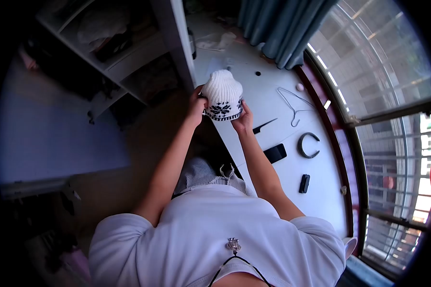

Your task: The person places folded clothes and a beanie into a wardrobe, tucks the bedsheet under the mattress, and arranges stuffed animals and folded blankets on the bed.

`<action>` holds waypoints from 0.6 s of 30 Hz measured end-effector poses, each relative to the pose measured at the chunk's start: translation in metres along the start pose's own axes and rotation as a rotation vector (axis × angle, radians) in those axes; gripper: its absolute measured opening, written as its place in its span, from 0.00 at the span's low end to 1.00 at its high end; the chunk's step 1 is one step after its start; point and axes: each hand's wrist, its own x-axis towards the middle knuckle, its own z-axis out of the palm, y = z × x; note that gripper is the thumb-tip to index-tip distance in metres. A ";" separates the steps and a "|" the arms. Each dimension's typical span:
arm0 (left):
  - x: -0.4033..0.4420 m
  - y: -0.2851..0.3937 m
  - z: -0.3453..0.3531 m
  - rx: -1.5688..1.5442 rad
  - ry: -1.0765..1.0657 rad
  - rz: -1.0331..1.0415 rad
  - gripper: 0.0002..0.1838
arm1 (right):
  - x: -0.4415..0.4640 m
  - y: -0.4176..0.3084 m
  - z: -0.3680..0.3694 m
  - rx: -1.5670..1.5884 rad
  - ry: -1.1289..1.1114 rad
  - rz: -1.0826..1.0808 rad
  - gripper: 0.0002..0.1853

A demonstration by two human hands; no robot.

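Observation:
A white knitted beanie (222, 91) with a black snowflake pattern and a dark striped edge is held up in front of me, its crown pointing away. My left hand (197, 106) grips the lower left edge, the fingers partly hidden behind the knit. At the lower right edge, my right hand (244, 118) pinches the brim. Just beyond my right wrist, a black rat-tail comb (263, 126) lies on the white desk (287, 179).
On the desk lie a phone (275, 153), a black headband (301, 146), a wire hanger (292, 103) and a small black object (304, 183). A barred window (392, 119) borders it on the right. Open shelves (124, 62) stand at left, and a blue curtain (285, 28) hangs behind.

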 end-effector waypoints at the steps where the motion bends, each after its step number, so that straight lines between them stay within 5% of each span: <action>1: -0.008 0.000 -0.022 0.059 0.015 0.012 0.23 | 0.001 0.013 0.003 -0.019 0.016 0.055 0.21; 5: -0.067 0.012 -0.100 0.248 0.009 0.054 0.18 | -0.001 0.069 0.006 -0.127 -0.058 0.232 0.21; 9: -0.104 0.007 -0.179 0.014 0.037 -0.191 0.22 | -0.001 0.127 0.012 -0.291 -0.104 0.274 0.23; 14: -0.133 0.055 -0.243 -0.563 0.229 -0.104 0.27 | 0.005 0.217 0.057 -0.502 -0.165 0.330 0.19; 18: -0.139 0.085 -0.331 -0.368 0.251 -0.122 0.31 | 0.024 0.309 0.107 -0.588 -0.295 0.393 0.19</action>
